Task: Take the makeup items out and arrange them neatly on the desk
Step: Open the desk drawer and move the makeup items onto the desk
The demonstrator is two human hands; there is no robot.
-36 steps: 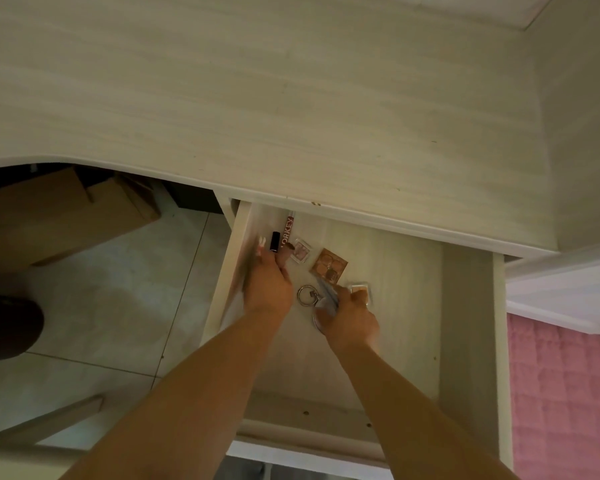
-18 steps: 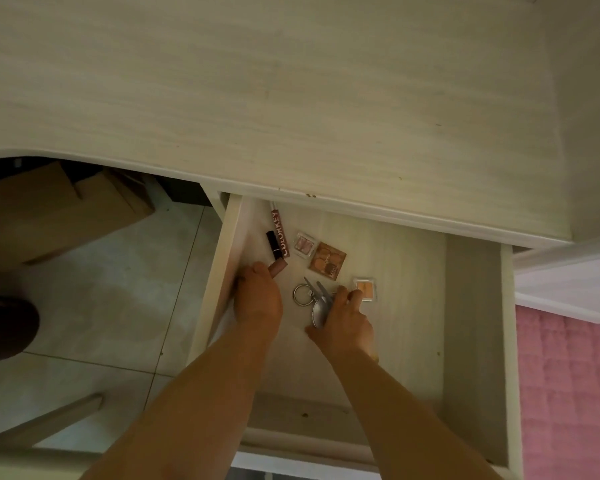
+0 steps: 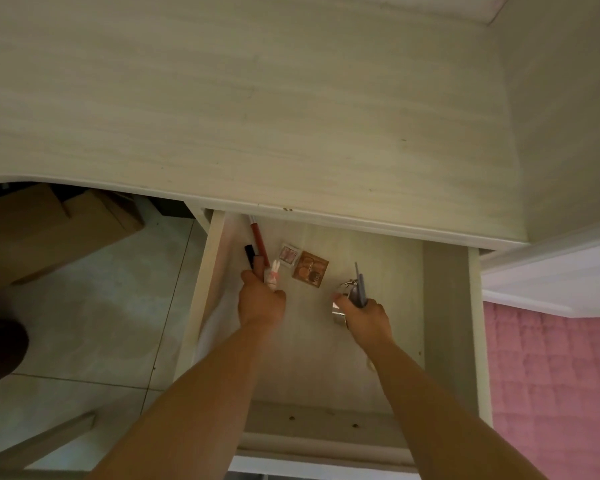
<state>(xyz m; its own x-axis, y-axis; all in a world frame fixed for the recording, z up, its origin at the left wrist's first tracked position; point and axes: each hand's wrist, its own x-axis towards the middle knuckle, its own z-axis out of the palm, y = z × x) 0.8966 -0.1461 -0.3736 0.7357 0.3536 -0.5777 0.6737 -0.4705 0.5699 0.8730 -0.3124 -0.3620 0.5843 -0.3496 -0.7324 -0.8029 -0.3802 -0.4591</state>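
Note:
Both hands are inside the open drawer [image 3: 445, 306] under the pale wooden desk [image 3: 257, 116]. My left hand [image 3: 261, 301] grips a bundle of slim makeup sticks: a long red tube [image 3: 260, 242], a black-capped one [image 3: 250, 252] and a small pink bunny-topped item [image 3: 273, 271]. My right hand [image 3: 366, 315] grips metal tools [image 3: 358, 284], with a grey blade sticking up, and a small compact [image 3: 338, 315] under the thumb. On the drawer floor lie a small pink blush square [image 3: 288, 254] and a brown eyeshadow palette [image 3: 309, 270].
Cardboard boxes [image 3: 52, 230] sit under the desk at the left on a tiled floor [image 3: 94, 323]. A pink quilted bed [image 3: 551, 393] lies to the right. A wall [image 3: 565, 98] borders the desk's right side.
My left hand has gathered and lifted the lipstick tubes with a bunny-topped item. My right hand has picked up the metal tools and the small compact and moved right.

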